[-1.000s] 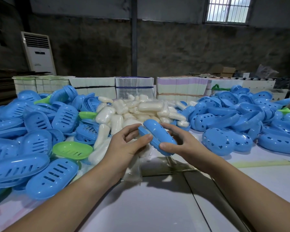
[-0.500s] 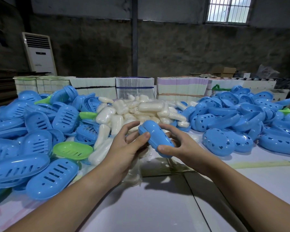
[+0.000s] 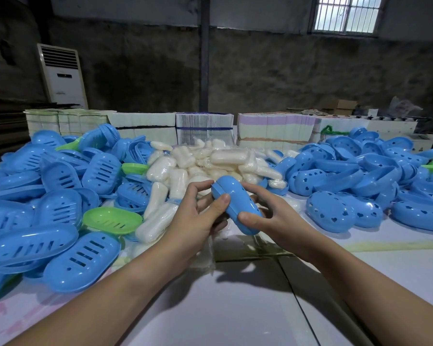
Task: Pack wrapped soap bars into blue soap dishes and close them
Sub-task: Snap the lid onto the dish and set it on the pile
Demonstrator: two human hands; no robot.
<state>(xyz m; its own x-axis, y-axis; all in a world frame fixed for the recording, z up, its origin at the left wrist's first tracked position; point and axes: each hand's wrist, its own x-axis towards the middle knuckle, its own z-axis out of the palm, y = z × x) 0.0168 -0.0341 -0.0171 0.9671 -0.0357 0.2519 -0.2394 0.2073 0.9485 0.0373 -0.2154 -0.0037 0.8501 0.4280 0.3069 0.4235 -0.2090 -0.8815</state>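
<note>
Sprawling on the left of the white desk (image 3: 225, 308) lies a heap of slotted blue trays (image 3: 60, 196). Left hand (image 3: 195, 216) and right hand (image 3: 278, 218) each keep a curled grip on a closed blue soap dish (image 3: 235, 206), before the wrapped soap bars (image 3: 210, 163). Heart-holed blue lids (image 3: 348, 181) pile right.

the soap bars (image 3: 210, 161) lay heaped mid-table (image 3: 235, 308), slotted dish halves (image 3: 48, 196) piled to their left, dish lids (image 3: 360, 181) to their right, stacked boxes (image 3: 273, 128) behind, held dish (image 3: 235, 206) in front.
</note>
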